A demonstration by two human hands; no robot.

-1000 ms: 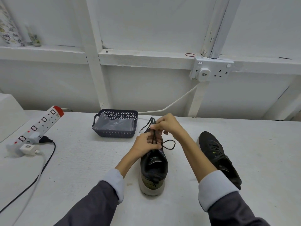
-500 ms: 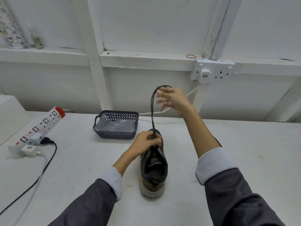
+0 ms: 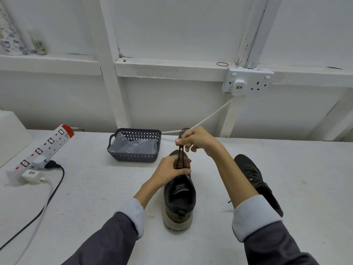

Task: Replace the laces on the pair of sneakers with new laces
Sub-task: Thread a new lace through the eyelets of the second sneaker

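A black sneaker point(image 3: 179, 199) with a pale sole stands on the white table, heel towards me. My left hand point(image 3: 170, 172) rests on its tongue area and pinches the dark lace point(image 3: 180, 156) where it leaves the shoe. My right hand point(image 3: 196, 139) holds the same lace higher up, so two strands run taut between the hands. The second black sneaker point(image 3: 254, 178) lies to the right, partly hidden behind my right forearm, with its lace still in.
A dark plastic basket point(image 3: 133, 144) with a clear bag inside sits behind the shoe. A power strip point(image 3: 45, 148) with plugs and cables lies at the left. A wall socket point(image 3: 248, 83) and its white cord are behind. The wall rises at the table's far edge.
My right hand had lifted the lace high in a long loop half a second ago; it has come back down close above the left hand, shortening the stretch of lace.
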